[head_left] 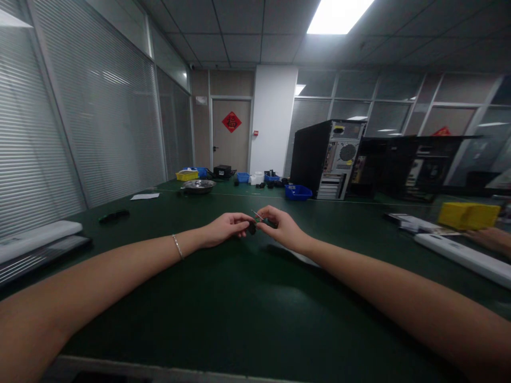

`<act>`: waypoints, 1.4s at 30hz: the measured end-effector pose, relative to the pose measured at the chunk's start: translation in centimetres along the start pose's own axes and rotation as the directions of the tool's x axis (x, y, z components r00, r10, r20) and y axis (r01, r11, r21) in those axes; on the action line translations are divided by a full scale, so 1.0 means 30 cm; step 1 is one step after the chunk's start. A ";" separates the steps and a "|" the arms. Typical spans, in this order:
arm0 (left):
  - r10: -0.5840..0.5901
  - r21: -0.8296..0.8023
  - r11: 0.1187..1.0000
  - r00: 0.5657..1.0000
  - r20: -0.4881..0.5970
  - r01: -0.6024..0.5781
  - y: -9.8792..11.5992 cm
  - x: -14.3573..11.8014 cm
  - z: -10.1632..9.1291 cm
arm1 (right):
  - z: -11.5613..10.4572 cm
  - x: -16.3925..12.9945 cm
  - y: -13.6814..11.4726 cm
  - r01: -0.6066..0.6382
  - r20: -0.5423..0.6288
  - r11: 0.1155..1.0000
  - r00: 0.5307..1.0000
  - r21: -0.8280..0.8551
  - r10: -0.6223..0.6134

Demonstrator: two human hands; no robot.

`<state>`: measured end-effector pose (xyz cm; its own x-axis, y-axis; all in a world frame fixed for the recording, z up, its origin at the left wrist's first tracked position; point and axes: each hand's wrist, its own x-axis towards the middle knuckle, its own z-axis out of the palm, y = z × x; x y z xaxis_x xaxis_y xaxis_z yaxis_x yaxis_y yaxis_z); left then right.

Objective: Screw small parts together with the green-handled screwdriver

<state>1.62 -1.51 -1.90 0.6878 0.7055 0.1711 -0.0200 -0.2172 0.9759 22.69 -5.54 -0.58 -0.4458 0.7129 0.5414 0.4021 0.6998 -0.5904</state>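
Note:
Above the green table [223, 303], my two hands meet in front of me. My left hand [228, 227], with a bracelet on the wrist, is closed, pinching a small black part [252, 229] between thumb and fingers. My right hand [281, 227] is closed as well, its fingers round a thin tool [257, 214] whose slim metal shaft points up and left. A bit of green shows between the hands, touching or close to the black part. What kind of part and tool these are is too small to make out. A white sheet [301, 256] lies beneath my right forearm.
At the back stand a metal bowl [198, 185], a blue bin [298, 192] and a black computer tower [319, 159]. Left are a white-and-black device [40, 239] and a dark green object [114, 215]. Right, another person's hand [493, 239] is beside a yellow bin [468, 215].

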 end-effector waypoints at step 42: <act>0.030 -0.118 0.992 0.994 -0.107 -0.042 0.033 -0.005 0.064 | 0.042 -0.032 -0.036 0.095 -0.067 0.875 0.987 -0.475 -0.144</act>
<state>2.87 -3.12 -1.22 0.6052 0.7669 0.2135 -0.1343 -0.1660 0.9769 21.68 -7.03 -1.19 -0.4446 0.6065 0.6592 0.6894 0.7015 -0.1804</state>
